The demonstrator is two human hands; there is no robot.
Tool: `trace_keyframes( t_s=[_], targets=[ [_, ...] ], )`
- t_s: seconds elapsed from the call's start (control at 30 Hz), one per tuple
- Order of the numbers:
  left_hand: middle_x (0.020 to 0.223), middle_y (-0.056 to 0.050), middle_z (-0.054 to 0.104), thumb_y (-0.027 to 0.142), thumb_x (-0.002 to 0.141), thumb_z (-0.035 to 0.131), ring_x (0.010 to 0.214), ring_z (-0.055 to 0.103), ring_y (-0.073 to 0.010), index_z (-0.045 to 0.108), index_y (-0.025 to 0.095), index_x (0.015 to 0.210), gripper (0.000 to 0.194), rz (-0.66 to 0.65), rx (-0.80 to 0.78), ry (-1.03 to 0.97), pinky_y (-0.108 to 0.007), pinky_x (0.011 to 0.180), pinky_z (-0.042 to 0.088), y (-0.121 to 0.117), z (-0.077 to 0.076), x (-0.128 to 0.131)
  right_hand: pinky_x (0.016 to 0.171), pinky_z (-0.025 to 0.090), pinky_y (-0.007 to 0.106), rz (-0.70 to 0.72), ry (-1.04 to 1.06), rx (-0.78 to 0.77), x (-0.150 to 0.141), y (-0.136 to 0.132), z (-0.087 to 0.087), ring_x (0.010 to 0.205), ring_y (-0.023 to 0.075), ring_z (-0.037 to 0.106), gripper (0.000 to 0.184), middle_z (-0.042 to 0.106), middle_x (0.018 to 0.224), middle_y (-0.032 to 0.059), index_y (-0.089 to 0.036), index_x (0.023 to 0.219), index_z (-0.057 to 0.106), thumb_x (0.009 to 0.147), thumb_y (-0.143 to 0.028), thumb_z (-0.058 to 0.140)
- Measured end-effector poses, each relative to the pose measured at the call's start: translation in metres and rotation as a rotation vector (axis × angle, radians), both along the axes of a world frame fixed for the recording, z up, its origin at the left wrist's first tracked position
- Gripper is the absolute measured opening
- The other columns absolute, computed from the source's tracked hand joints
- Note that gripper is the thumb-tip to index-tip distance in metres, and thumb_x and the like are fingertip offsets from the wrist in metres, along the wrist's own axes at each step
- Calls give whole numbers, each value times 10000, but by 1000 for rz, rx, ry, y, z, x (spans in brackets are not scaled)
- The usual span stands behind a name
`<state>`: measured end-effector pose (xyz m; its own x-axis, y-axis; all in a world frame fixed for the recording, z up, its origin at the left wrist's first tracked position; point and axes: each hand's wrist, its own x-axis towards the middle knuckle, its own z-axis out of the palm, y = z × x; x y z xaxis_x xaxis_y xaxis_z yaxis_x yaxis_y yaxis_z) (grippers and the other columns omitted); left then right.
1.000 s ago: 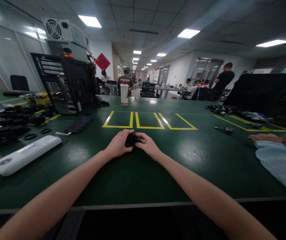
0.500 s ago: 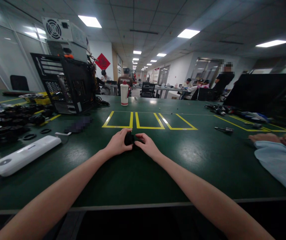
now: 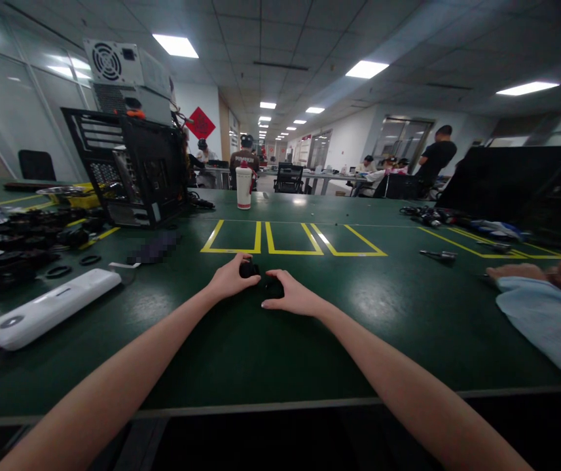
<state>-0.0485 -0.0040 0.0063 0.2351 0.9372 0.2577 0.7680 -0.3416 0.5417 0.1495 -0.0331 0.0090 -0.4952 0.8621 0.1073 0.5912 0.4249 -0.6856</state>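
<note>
My left hand (image 3: 231, 277) is curled, thumb and fingers closed around a small black part (image 3: 249, 269) just above the green table. The part is mostly dark and partly covered by the fingers, so its kind does not show. Just to its right, my right hand (image 3: 297, 294) has thumb and fingers spread wide apart. A dark piece (image 3: 274, 286) shows in the gap between them; whether the fingers touch it I cannot tell. A small space separates the two hands.
Yellow tape outlines (image 3: 294, 252) lie beyond my hands. On the left are a white power strip (image 3: 52, 307), black rings (image 3: 59, 271), piled black parts and a computer case (image 3: 137, 167). A cup (image 3: 243, 188) stands behind. At right are a metal tool (image 3: 438, 256) and another person's sleeve (image 3: 540, 314).
My right hand has opened, its thumb dropping toward me and away from the fingers, and has drawn slightly apart from the black part. My left hand keeps its hold in nearly the same place.
</note>
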Motion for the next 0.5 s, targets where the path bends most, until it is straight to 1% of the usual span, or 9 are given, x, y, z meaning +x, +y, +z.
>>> trace_keyframes(
  t_s=[0.07,0.17,0.3,0.4,0.5],
  targets=[
    [1089,-41,544,539,648,546,952,551,-241,367,256,1146,599,-10,0,0,-360,788,440,-1,1,0,964,315,395,14,-27,16,1,0,0,1133,233,392,737,378,1231,111,-170,1227,342,602,-426,639],
    [1097,-41,537,528,633,570,958,548,-243,369,257,1141,610,-24,-6,-9,-369,802,435,-2,3,-1,958,322,388,-15,-67,62,2,-2,3,1126,219,403,602,408,1212,98,-175,1208,365,679,-359,586],
    [1123,-44,520,506,620,592,968,543,-239,367,258,1142,620,-80,-54,-34,-365,807,440,-17,7,-4,936,344,404,-57,-183,122,3,-14,12,1107,222,418,483,440,1193,89,-176,1183,395,736,-301,527],
    [1106,-44,527,470,611,613,975,539,-230,363,254,1149,632,-169,-136,-68,-363,841,430,-40,12,-13,903,373,411,-30,-291,181,2,-39,21,1056,231,450,457,467,1155,96,-175,1176,408,744,-273,521],
    [1111,-40,522,414,611,627,1014,516,-228,358,255,1161,632,-228,-201,-111,-376,890,403,-73,18,-27,875,393,414,23,-357,237,-3,-79,29,1018,233,467,431,480,1131,102,-184,1179,409,762,-244,500]
  ],
)
